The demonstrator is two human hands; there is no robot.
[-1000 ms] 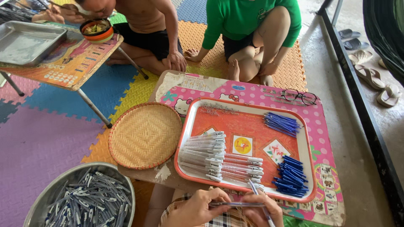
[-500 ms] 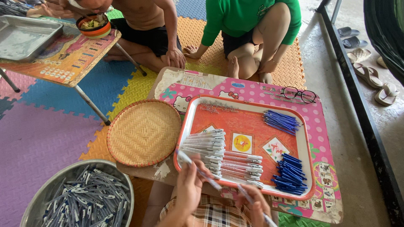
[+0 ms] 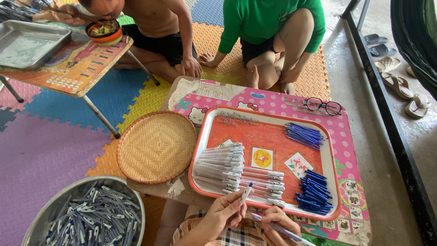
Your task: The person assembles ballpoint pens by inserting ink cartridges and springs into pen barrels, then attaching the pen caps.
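Colourful foam mats cover the floor, and at the lower middle of the frame a low pink surface (image 3: 346, 150) carries an orange tray (image 3: 273, 136). At the bottom edge, the left hand (image 3: 223, 214) is closed on a white pen piece with a blue tip (image 3: 246, 191), held upright just over the tray's near rim. Just to its right, the right hand (image 3: 277, 223) grips a pen with a blue end (image 3: 284, 231) that slants toward the lower right corner; the two pieces are near each other but apart.

Inside the tray lie four groups: a stack of clear-white pen barrels (image 3: 221, 164) at its left, a row of pens with red inside (image 3: 261, 180) beside them, a bundle of thin blue refills (image 3: 304, 135) at upper right, and a heap of blue caps (image 3: 314, 193) at lower right. Each group is too dense to count. One round woven basket (image 3: 157, 146) sits left of the tray. One metal basin (image 3: 86, 216) at the lower left holds a pile of grey pen parts. One pair of glasses (image 3: 324, 106) rests on the surface behind the tray. Two other people sit across at the top of the frame.
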